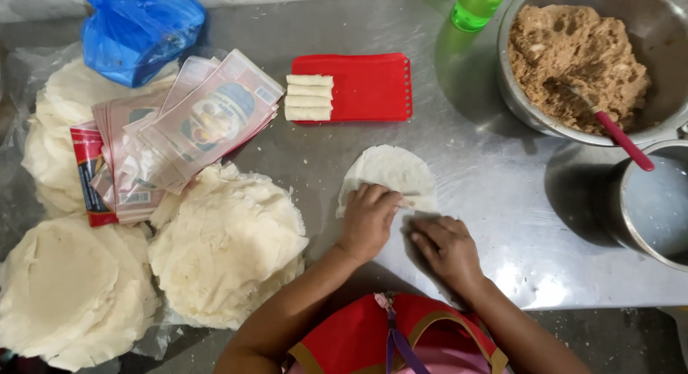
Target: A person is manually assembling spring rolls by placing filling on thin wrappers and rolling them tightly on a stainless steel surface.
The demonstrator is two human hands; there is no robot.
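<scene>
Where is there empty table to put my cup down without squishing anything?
Bare steel table lies between the round wrapper under the hands and the pot on the right. There is more between the red tray and the big filling bowl. The left side is crowded with wrapper stacks, packets and a blue bag.

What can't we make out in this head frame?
- Near edge of the round white wrapper: covered by the left hand and right hand.
- Green plastic bottle: top cut off by the frame.
- Blue plastic bag: contents hidden.
- Steel pot: cropped at the right edge.
</scene>
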